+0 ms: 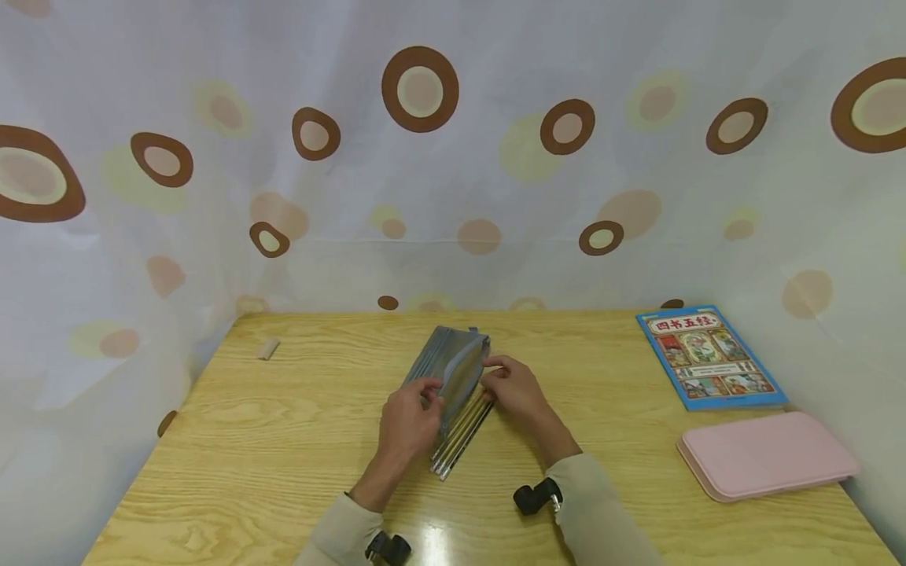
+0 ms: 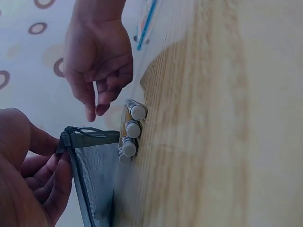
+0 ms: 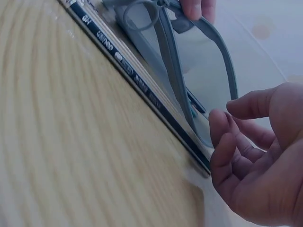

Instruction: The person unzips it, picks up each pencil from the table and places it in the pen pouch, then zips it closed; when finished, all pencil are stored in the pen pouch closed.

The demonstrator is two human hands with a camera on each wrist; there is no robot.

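Observation:
A grey mesh zip pencil pouch lies at the middle of the wooden table, its mouth spread apart. My left hand pinches the near end of the pouch's rim, by the zipper. At the far end, my right hand has thumb and index finger on the rim, its other fingers curled. Several pencils lie side by side along the pouch's right side, white-tipped ends toward me. The outermost pencil is dark with "HB" lettering. Inside the mouth, a dark slim item shows partly in the right wrist view.
A small pale eraser-like block lies at the back left of the table. On the right are a blue-bordered book and a pink case. A patterned curtain hangs behind.

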